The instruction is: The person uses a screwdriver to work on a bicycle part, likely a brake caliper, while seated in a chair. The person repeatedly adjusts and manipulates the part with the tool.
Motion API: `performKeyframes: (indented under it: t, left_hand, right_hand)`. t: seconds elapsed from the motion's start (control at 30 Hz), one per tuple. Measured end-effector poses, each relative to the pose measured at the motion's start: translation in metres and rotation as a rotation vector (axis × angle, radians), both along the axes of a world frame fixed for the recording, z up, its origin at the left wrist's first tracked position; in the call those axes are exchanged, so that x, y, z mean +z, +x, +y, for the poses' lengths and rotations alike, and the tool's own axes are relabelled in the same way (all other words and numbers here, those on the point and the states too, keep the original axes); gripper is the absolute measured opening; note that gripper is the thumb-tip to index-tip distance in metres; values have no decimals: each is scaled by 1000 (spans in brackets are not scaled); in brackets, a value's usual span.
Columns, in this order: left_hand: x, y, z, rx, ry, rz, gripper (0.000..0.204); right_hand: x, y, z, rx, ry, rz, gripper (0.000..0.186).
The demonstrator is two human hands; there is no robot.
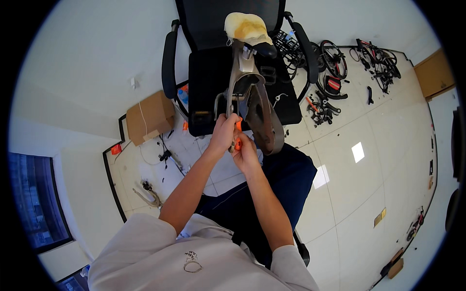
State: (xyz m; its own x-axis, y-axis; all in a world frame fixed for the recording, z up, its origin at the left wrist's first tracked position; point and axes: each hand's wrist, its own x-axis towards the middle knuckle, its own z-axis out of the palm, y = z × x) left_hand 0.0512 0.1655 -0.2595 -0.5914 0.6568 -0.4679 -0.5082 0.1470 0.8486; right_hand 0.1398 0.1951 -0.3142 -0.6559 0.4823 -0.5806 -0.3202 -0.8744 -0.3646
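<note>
A partly stripped metal bicycle frame (239,72) leans on the black office chair in front of me, its saddle (246,28) topped with torn, yellowed foam. A curved, rusty chain guard (270,127) runs down its right side toward my knee. My left hand (224,133) is closed round the lower end of the frame's left side. Close by, my right hand (247,152) is closed on an orange-handled tool (238,144); its working end is hidden by my fingers. More orange shows just beside my left fingers.
The chair seat (206,72) also bears a pedal (268,73) and a small silver part (279,99). A cardboard box (150,118) stands at left, near a metal fork (148,195). Bicycle parts (323,109) and a wheel (334,59) lie on the tiled floor at right.
</note>
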Motion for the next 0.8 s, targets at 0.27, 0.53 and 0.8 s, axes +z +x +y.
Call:
performKeyframes:
  t: [0.27,0.53,0.8]
  left_hand:
    - [-4,2,6,18,-58,96,23]
    - [-9,-6,13,-10,-53,124,24]
    - [2,-6,21,-49,-104,141,29]
  right_hand:
    - [-16,6,7,37,9,139,21]
    - [-22,-3,14,-7,-144,289,21]
    - [-20,0,17,18,-21,184,16]
